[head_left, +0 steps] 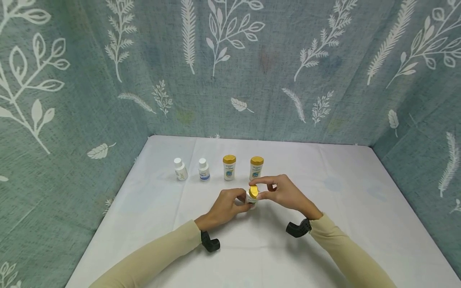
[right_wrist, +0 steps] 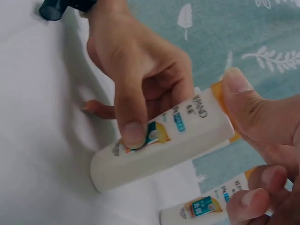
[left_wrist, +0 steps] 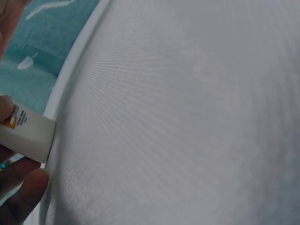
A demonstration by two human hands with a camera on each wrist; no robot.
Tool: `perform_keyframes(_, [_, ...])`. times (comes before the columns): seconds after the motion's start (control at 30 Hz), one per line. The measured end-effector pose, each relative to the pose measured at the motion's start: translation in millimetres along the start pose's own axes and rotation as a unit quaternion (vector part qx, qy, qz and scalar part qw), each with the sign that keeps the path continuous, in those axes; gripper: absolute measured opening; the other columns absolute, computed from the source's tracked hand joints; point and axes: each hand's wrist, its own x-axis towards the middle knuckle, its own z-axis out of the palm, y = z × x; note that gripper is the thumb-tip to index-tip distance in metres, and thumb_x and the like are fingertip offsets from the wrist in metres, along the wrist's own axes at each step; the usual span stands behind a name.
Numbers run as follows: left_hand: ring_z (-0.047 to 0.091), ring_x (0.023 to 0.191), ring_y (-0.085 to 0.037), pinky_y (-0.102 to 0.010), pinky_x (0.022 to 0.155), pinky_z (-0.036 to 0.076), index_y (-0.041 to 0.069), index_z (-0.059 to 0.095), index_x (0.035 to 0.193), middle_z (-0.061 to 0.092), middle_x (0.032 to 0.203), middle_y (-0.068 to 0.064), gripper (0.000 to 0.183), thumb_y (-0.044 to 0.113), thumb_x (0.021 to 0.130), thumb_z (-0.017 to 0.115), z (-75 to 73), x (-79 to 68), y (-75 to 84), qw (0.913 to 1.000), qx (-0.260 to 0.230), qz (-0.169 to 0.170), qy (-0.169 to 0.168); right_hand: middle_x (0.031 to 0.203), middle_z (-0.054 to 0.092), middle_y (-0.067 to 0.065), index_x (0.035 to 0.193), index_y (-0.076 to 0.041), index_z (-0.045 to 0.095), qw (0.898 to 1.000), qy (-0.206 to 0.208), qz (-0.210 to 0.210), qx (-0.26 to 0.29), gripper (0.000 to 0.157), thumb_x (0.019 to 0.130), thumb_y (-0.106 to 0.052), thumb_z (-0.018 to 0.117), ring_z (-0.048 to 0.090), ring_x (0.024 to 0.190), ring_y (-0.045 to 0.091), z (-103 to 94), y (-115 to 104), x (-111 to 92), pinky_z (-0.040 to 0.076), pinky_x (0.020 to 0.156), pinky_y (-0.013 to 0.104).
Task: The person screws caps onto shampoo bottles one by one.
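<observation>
A small white bottle (head_left: 251, 199) with a yellow cap (head_left: 253, 191) is held between both hands over the middle of the table. My left hand (head_left: 228, 205) grips its body from the left, the thumb lying on the label in the right wrist view. My right hand (head_left: 281, 193) pinches the yellow cap with thumb and index finger, its other fingers bent. In the right wrist view the bottle (right_wrist: 164, 150) is tilted, cap toward the right hand (right_wrist: 272, 117). Its lower end (left_wrist: 40, 136) shows near the tabletop in the left wrist view, beside the left fingers.
Behind the hands stand two white-capped bottles (head_left: 181, 169) (head_left: 203, 170) and two gold-capped bottles (head_left: 229, 168) (head_left: 256, 167) in a row. The right gold-capped one is just behind the right hand. White cloth (head_left: 144, 200) covers the table; leaf-patterned curtains (head_left: 252, 80) enclose it.
</observation>
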Motion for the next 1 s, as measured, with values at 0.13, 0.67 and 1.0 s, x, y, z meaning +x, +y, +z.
perform_keyframes(0.13, [0.069, 0.089, -0.003, -0.03, 0.083, 0.058, 0.017, 0.072, 0.095, 0.074, 0.093, 0.011, 0.011, 0.019, 0.09, 0.082, 0.4, 0.6, -1.0, 1.0, 0.0, 0.004, 0.003, 0.099, 0.073, -0.013, 0.118, -0.026, 0.078, 0.999, 0.037, -0.001, -0.016, 0.035, 0.084, -0.029, 0.087, 0.032, 0.061, 0.009, 4.8, -1.1, -2.5, 0.025, 0.049, 0.022])
perform_keyframes(0.67, [0.07, 0.087, -0.006, -0.027, 0.08, 0.058, 0.018, 0.069, 0.091, 0.073, 0.091, 0.01, 0.015, 0.021, 0.089, 0.084, 3.5, -1.3, 1.5, 0.9997, 0.013, -0.004, 0.02, 0.082, 0.069, -0.018, 0.093, -0.034, 0.077, 0.974, 0.173, 0.009, -0.148, 0.029, 0.071, -0.042, 0.094, 0.028, 0.058, 0.008, 26.3, -15.0, -7.9, 0.027, 0.053, 0.025])
perform_keyframes(1.0, [0.07, 0.087, -0.006, -0.025, 0.079, 0.058, 0.017, 0.071, 0.095, 0.073, 0.092, 0.009, 0.013, 0.021, 0.09, 0.082, 2.5, -1.3, 3.0, 0.9998, 0.01, -0.007, 0.017, 0.076, 0.063, -0.013, 0.105, -0.02, 0.079, 0.977, 0.151, -0.017, -0.149, 0.035, 0.077, -0.036, 0.091, 0.037, 0.055, 0.006, 22.7, -15.2, -7.4, 0.032, 0.05, 0.023])
